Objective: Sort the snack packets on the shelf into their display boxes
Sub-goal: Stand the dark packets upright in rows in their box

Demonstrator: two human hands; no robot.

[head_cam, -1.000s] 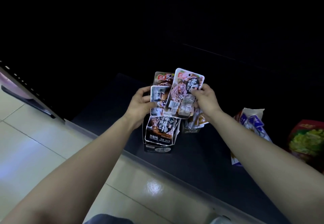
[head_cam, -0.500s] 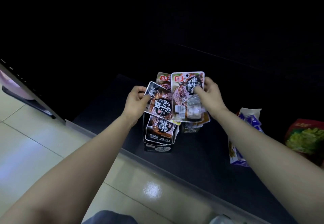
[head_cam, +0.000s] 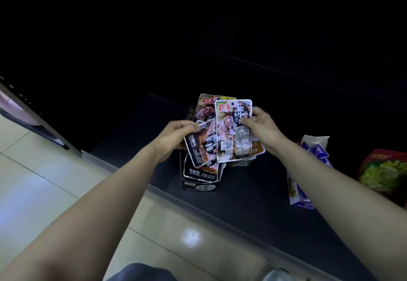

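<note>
**A:** What are the hands doing?

**B:** The left hand [head_cam: 176, 136] is pinching a dark packet [head_cam: 200, 148] by its top corner. The right hand [head_cam: 263, 128] is gripping a pale packet [head_cam: 233, 133] by its right edge, with the thumb lying on the front.

**A:** Are the two packets touching?

**B:** Yes. The pale packet is sitting in front and is covering the dark one's right side. The dark packet is tilting. The pale one is standing almost straight.

**A:** Where are the boxes?

**B:** A black display box [head_cam: 199, 187] is standing on the shelf [head_cam: 253, 203], right under the left hand. One more dark packet [head_cam: 202, 171] is standing inside it. A brown display box [head_cam: 240, 163] is sitting just to its right, mostly hiding under the pale packet.

**A:** Is anything poking up at the far side?

**B:** A packet with a red label [head_cam: 206, 108] is sticking up behind the other two (I cannot tell what is holding it).

**A:** What else is lying around?

**B:** A blue and white bag [head_cam: 308, 170] is lying on the shelf to the right, partly under the right arm. A red and green bag [head_cam: 384, 170] is sitting farther right. A shiny tiled floor [head_cam: 44, 181] is showing on the near left.
</note>
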